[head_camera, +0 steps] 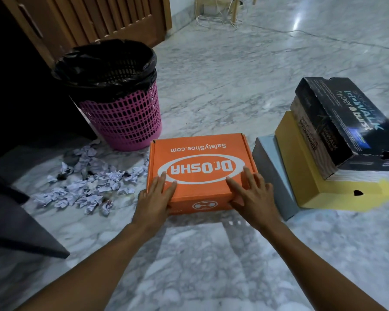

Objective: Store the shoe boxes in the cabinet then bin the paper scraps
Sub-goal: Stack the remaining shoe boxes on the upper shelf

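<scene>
An orange shoe box (200, 153) lies flat on the marble floor in front of me. My left hand (155, 198) rests on its near left corner and my right hand (252, 194) on its near right corner, fingers spread over the lid and front edge. To the right stands a stack of shoe boxes: a grey-blue box (272, 173) at the bottom, a yellow box (305, 176), a brown patterned box (312, 140) and a black box (346, 122) on top. Crumpled paper scraps (88, 187) lie scattered on the floor to the left.
A pink mesh bin (121, 122) with a black liner stands behind the scraps. The dark open cabinet (14, 90) is at the far left, its door (16, 223) jutting out low. A wooden slatted door (103, 16) and cables are at the back.
</scene>
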